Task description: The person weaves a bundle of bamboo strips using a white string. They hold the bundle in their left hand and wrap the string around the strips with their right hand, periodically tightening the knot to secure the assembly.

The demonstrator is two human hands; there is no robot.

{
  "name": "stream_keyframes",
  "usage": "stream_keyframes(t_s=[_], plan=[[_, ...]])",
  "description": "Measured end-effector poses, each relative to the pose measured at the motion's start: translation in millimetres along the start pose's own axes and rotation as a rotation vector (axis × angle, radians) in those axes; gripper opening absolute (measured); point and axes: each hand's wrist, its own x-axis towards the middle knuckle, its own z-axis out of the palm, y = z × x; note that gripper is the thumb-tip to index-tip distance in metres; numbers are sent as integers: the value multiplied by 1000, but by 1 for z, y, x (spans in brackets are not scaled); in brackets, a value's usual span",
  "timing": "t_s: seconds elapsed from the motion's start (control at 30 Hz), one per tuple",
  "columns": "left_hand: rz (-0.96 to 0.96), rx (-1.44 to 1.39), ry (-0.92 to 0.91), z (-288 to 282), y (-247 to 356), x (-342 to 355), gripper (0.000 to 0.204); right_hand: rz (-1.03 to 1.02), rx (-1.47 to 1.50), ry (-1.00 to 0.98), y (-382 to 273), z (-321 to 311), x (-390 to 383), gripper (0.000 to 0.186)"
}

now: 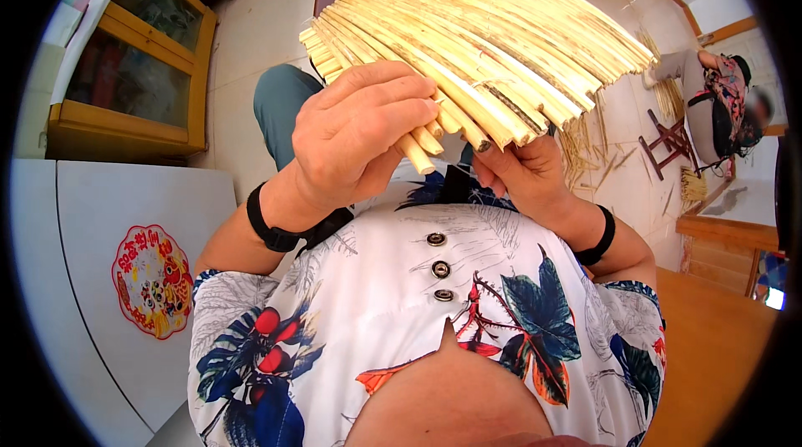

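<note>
The left hand [355,129] pinches the stalk mat [484,38] near its left end, while the right hand [530,175] curls beneath, its grip unclear.

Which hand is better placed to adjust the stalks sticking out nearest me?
Likely your left hand: it covers part of those stalks, while your right hand is partly hidden beneath the mat.

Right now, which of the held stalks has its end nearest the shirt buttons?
The pale stalk jutting out below the left hand: its end sits lower in the picture than the others.
</note>
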Motion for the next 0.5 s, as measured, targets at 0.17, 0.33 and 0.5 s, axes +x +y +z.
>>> stream_keyframes(t_s=[0.17, 0.33, 0.5], plan=[[-4, 3, -47, 2, 6, -6, 28, -98, 98, -41, 18, 4, -2, 17], [-1, 6, -100, 1, 10, -2, 29, -251, 158, -113, 35, 0, -2, 24], [-31, 19, -220, -3, 14, -1, 29, -206, 298, -103, 41, 0, -3, 24]])
